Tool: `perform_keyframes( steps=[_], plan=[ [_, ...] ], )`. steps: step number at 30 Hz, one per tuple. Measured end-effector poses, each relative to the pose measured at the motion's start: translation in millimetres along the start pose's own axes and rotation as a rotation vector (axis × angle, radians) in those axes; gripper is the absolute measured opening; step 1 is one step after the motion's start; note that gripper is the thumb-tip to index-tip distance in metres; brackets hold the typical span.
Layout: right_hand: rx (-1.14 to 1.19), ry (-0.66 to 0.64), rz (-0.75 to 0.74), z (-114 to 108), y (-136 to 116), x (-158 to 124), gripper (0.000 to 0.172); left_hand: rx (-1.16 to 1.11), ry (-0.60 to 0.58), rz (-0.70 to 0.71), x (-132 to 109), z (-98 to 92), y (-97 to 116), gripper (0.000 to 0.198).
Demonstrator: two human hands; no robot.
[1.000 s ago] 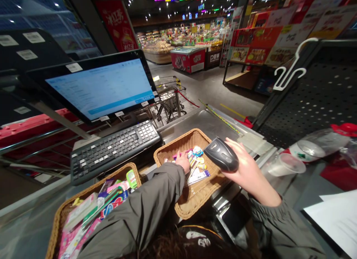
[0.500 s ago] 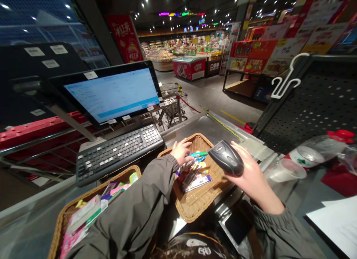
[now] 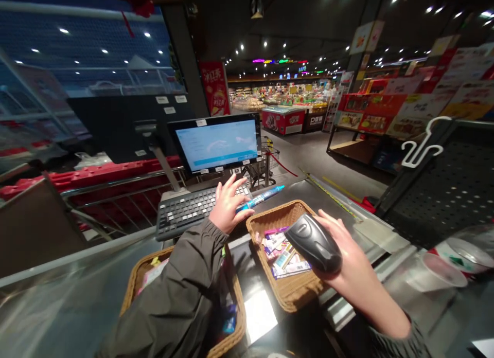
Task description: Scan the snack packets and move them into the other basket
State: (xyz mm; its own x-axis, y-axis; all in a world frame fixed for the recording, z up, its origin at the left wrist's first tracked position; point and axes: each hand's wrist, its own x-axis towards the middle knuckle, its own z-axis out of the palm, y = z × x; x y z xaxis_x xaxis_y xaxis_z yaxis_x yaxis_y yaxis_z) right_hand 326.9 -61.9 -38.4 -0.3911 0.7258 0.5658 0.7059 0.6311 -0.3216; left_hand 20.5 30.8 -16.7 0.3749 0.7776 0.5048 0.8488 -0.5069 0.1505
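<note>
Above the near right part of the keyboard (image 3: 193, 209) is my left hand (image 3: 227, 203). Its thumb grips a slim blue pen (image 3: 266, 195) against the hand, while the other fingers stretch toward the keys and screen. The pen's tip points right, past the far edge of a wicker basket (image 3: 285, 296). My right hand (image 3: 349, 257) is wrapped around a black barcode scanner (image 3: 314, 244) over the right side of that basket. Inside lie small packaged items (image 3: 285, 255), partly covered by the scanner. A second wicker basket (image 3: 239, 311) with packaged goods sits under my left forearm.
A monitor (image 3: 218, 144) stands behind the keyboard. To the right are a clear plastic cup (image 3: 438, 273), a lying bottle (image 3: 469, 252) and a black perforated panel (image 3: 443, 188) with a white hanger (image 3: 422, 144). A shopping cart stands beyond the counter.
My left hand has risen out of the right basket and moved to the keyboard with the pen. The right hand still holds the scanner over the basket. The view has shifted left and up.
</note>
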Motion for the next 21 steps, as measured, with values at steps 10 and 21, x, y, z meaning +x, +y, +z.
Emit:
perform_keyframes(
  steps=[10,21],
  plan=[
    [0.036,-0.087,-0.128,23,-57,14,0.049,0.051,0.055,-0.071,-57,-46.2,-20,0.022],
    [0.072,-0.084,-0.182,37,-90,16,0.047,0.057,0.062,-0.107,-95,-72.2,-33,0.022]
  ],
)
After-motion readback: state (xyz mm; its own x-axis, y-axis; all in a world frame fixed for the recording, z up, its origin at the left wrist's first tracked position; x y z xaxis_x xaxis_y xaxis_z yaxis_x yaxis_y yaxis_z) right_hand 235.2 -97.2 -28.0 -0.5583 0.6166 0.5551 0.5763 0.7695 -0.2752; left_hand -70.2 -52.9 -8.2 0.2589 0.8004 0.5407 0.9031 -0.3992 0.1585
